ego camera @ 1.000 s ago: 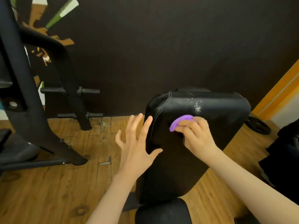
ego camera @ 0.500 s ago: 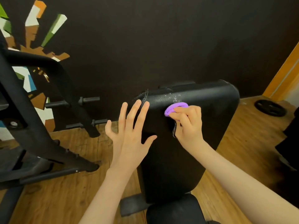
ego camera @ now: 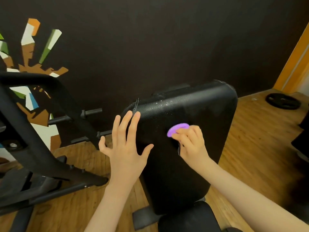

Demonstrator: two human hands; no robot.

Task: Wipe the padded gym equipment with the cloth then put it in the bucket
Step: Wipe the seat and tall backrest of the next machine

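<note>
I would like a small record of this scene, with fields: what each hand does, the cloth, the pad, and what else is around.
left hand: left hand open, fingers spread, at the left edge of the pad
right hand: right hand grips the purple cloth against the pad
pad: black backrest pad, upright, droplets near its top
seat: black seat pad below it
floor: wooden floor with a weight plate on it
left side: black machine frame
bucket: not in view

My left hand sits mid-frame, fingers straight and spread, thumb out to the right, forearm rising from the bottom edge. My right hand, right of centre, has its fingers curled, forearm running to the lower right corner.
</note>
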